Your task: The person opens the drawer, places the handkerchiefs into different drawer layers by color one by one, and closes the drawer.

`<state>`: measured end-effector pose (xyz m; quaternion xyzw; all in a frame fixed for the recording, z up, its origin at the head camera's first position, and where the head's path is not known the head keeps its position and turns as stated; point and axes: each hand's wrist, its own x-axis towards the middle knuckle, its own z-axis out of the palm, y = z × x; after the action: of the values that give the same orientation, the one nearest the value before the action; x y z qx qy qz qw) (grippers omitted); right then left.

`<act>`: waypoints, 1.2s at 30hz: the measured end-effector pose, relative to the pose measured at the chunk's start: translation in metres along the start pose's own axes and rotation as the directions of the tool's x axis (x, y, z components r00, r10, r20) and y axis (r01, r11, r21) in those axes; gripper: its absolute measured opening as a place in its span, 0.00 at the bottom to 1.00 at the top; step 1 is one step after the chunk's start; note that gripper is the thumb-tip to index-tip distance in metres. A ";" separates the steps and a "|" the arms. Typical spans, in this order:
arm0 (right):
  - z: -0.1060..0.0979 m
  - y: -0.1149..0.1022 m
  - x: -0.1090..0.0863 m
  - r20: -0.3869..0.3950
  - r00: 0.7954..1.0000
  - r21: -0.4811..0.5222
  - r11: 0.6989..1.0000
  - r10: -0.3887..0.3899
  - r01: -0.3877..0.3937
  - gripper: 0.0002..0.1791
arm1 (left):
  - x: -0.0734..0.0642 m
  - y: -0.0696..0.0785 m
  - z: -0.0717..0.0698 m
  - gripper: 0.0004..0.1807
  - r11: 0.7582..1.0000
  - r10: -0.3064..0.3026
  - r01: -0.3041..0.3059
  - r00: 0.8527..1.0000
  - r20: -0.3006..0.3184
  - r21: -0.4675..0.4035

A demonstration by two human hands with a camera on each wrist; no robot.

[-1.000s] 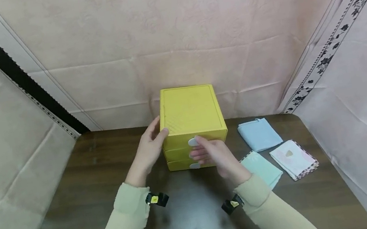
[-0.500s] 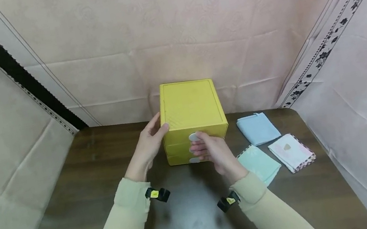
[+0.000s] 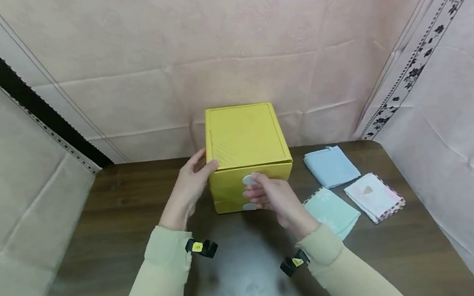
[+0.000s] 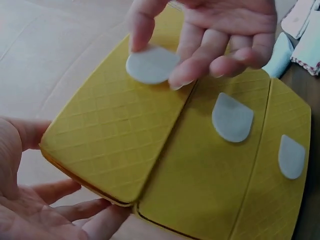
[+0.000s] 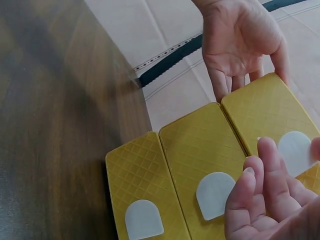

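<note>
A yellow three-drawer box (image 3: 242,137) stands on the table, each drawer front bearing a pale rounded tab. My left hand (image 3: 190,189) rests against its left side, thumb on the top edge and the other fingers fairly straight along the side. At the front, my right hand (image 3: 277,198) pinches the top drawer's tab (image 4: 152,65) between thumb and index finger, its other fingers loosely bent. The middle tab (image 4: 232,117) and bottom tab (image 4: 291,156) show untouched in the left wrist view. The drawers' insides are hidden.
Right of the box lie three folded cloths: a blue one (image 3: 332,166), a mint one (image 3: 333,213) and a white one with a checked edge (image 3: 375,197). The dark wooden table (image 3: 110,261) is bounded by pale cloth hangings (image 3: 218,27) behind and at both sides.
Over the last second the head view has shifted slightly. My left hand stays at the box's left side and my right hand at the top tab. The cloths lie as before.
</note>
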<state>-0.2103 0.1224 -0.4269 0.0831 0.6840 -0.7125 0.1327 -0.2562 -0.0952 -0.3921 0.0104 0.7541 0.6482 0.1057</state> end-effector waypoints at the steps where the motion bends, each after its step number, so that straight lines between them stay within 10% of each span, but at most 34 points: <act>1: -0.001 0.001 -0.002 -0.005 1.000 -0.009 1.000 -0.001 0.000 0.34 | 0.002 0.001 0.000 0.37 1.000 -0.012 0.012 1.000 0.011 -0.003; 28: -0.010 0.037 -0.085 0.143 0.989 -0.111 0.992 -0.036 0.052 0.30 | 0.005 -0.007 -0.004 0.39 0.998 -0.021 0.022 1.000 0.021 -0.067; 36: -0.044 0.036 -0.084 0.363 0.928 -0.243 0.954 -0.081 0.179 0.24 | 0.004 -0.008 -0.004 0.38 0.999 -0.030 0.030 0.999 -0.012 -0.046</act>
<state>-0.1222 0.1713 -0.4381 -0.1094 0.7446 -0.6227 0.2141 -0.2595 -0.1002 -0.3996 -0.0076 0.7398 0.6637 0.1106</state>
